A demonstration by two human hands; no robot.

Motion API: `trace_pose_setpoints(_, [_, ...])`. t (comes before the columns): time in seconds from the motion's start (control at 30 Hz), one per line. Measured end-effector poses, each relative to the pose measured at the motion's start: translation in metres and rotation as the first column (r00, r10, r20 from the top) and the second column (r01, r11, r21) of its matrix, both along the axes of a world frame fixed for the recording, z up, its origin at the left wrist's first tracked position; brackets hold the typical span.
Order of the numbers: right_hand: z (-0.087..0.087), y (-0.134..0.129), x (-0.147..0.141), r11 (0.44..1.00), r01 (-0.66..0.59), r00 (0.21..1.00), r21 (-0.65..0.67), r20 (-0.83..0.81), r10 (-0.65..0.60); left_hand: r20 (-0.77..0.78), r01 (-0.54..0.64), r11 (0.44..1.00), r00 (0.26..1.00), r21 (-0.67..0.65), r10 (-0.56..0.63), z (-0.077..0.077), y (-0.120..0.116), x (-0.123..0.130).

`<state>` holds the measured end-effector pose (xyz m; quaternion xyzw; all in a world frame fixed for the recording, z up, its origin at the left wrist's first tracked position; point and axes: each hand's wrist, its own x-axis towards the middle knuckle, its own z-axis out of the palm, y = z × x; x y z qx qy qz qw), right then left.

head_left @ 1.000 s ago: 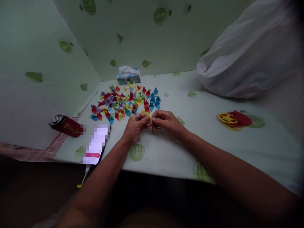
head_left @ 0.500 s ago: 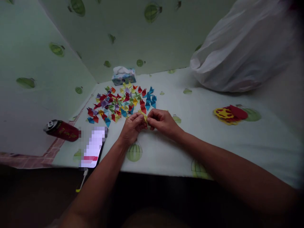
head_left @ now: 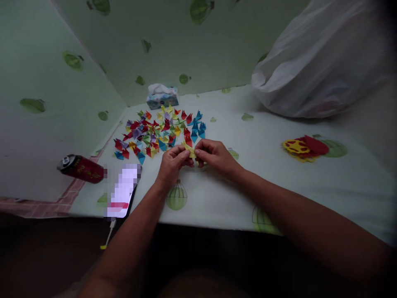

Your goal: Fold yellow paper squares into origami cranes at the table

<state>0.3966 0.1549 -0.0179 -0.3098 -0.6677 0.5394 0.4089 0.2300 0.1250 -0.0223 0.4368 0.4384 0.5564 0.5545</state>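
Between my two hands is a small folded piece of yellow paper [head_left: 190, 150], pinched near the middle of the table. My left hand [head_left: 175, 162] grips its left side between thumb and fingers. On the other side, the thumb and forefinger of my right hand [head_left: 211, 154] close on its right side. Parts of the paper are hidden behind the fingertips. Just beyond the hands lies a spread of small folded paper cranes [head_left: 155, 132] in red, blue, yellow, purple, green and orange.
Left of my forearm lie a phone [head_left: 124, 188] with a cable and a red can [head_left: 82, 168]. A tissue box [head_left: 162, 97] stands behind the cranes. At right are red and yellow cut-out pieces [head_left: 302, 148] and a large white plastic bag [head_left: 313, 78].
My right hand's fingers have shifted on the yellow paper, and the thumb now lies flatter along it. More of the paper shows between the hands. The view has moved slightly.
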Motion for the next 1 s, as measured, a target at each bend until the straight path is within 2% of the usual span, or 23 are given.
trace_pose_setpoints(0.27, [-0.0013, 0.0013, -0.0011, 0.986, -0.098, 0.989, -0.134, -0.123, 0.082, -0.029, -0.026, 0.999, 0.999, 0.02, 0.027, 0.0008, -0.0004, -0.0002])
trace_pose_setpoints(0.43, [-0.0032, 0.0018, -0.0019, 0.972, -0.099, 0.981, -0.212, -0.182, 0.06, -0.016, 0.002, 1.0, 1.0, 0.027, -0.002, 0.0017, -0.001, -0.0004])
trace_pose_setpoints(1.0, [-0.0062, 0.0008, -0.0011, 0.96, -0.131, 0.972, -0.246, -0.222, 0.075, -0.05, -0.013, 0.998, 0.999, 0.058, 0.016, 0.0001, -0.0001, 0.0])
